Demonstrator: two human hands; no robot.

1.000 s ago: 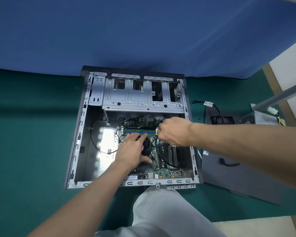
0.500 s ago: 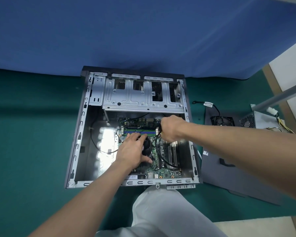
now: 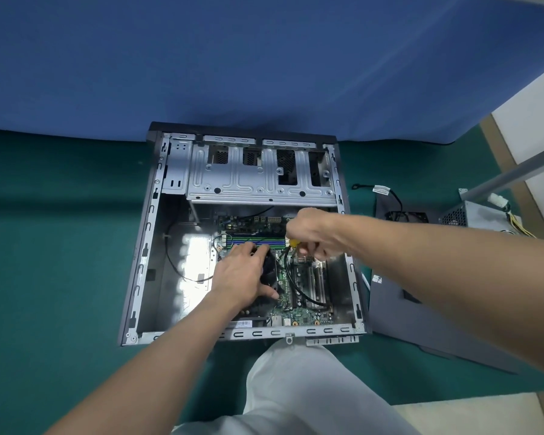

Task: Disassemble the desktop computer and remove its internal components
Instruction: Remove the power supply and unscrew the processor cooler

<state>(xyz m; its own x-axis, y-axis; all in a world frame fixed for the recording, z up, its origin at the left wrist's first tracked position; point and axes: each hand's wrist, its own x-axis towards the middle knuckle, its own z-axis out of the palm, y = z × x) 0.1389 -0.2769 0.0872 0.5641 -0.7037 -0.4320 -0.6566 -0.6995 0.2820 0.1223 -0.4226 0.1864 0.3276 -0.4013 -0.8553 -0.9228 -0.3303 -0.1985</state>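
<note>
Inside the open grey metal computer case [image 3: 153, 246], which lies flat on green cloth, the left hand [image 3: 241, 273] rests spread on the black round cooler fan [image 3: 269, 273] on the green motherboard [image 3: 299, 315]. The right hand [image 3: 311, 233], fingers curled, pinches a yellow-tipped black cable [image 3: 293, 243] beside the memory slots. A dark grey side panel [image 3: 421, 324] lies right of the case.

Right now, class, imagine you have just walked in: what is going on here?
A person is taking apart a desktop computer case lying open on a green mat. The left hand rests on the black fan over the circuit board. The right hand pinches a small yellow-tipped piece beside a black cable; what it is cannot be told. A side panel and a power supply lie outside the case, to the right.
</note>
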